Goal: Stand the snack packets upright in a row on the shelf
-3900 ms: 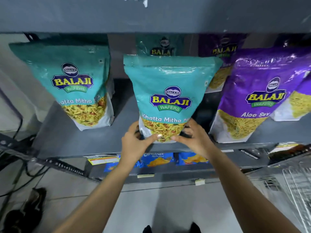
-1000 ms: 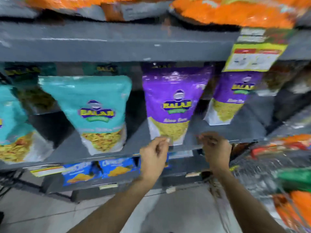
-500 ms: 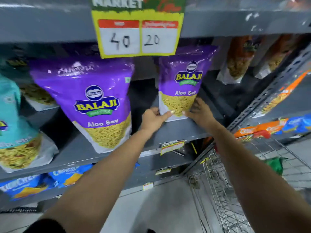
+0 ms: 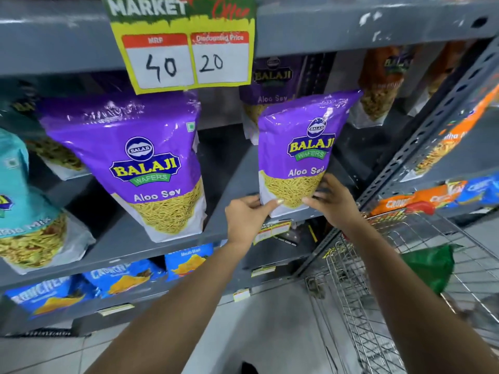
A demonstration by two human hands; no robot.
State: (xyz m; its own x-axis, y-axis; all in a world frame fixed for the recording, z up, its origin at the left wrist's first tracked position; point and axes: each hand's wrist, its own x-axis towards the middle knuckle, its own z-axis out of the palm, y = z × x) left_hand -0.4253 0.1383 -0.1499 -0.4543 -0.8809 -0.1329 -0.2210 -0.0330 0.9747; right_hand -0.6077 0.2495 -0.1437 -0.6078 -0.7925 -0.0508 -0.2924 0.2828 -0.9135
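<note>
Since half a second ago the purple packet (image 4: 302, 147) has come forward to the shelf (image 4: 232, 168) front edge, and I see it standing upright, left hand (image 4: 247, 211) and right hand (image 4: 330, 199) clamped on its bottom corners, right of another purple packet (image 4: 140, 163).

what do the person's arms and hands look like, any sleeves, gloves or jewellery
Both forearms are bare right up to the bottom edge of the picture, with no sleeve in view. The left hand and the right hand wear no gloves, and no ring, watch or bracelet shows on either wrist. The left thumb has a longish, pale nail. Nothing else is worn or marked on them.
</note>
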